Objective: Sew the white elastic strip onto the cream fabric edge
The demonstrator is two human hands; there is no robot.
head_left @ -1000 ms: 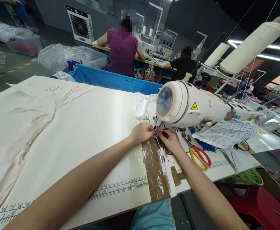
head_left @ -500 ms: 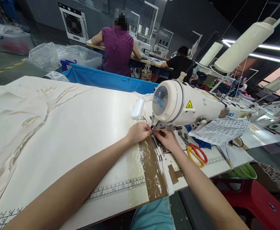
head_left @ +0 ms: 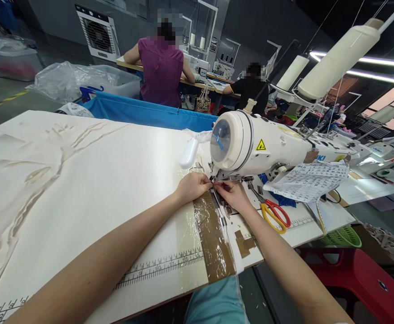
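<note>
A white sewing machine stands over the table, and both hands meet just below its needle area. My left hand is closed, thumb and fingertips pinched together at the left of the needle. On the other side my right hand pinches too, its fingertips almost touching the left ones. Whatever lies between the fingers is too small and covered to make out. A narrow white strip runs from beneath the hands to the table's front edge. Scissors with red and yellow handles lie right of my right hand.
Cream fabric lies crumpled across the table's left. A white rounded object hangs beside the machine head. Printed paper leans by the machine. Behind the table is a blue cloth bin; a red stool stands at right. Two people sit beyond.
The whole view has shifted slightly to the left. Both hands keep the same pinched pose at the needle, with no clear movement of their own.
</note>
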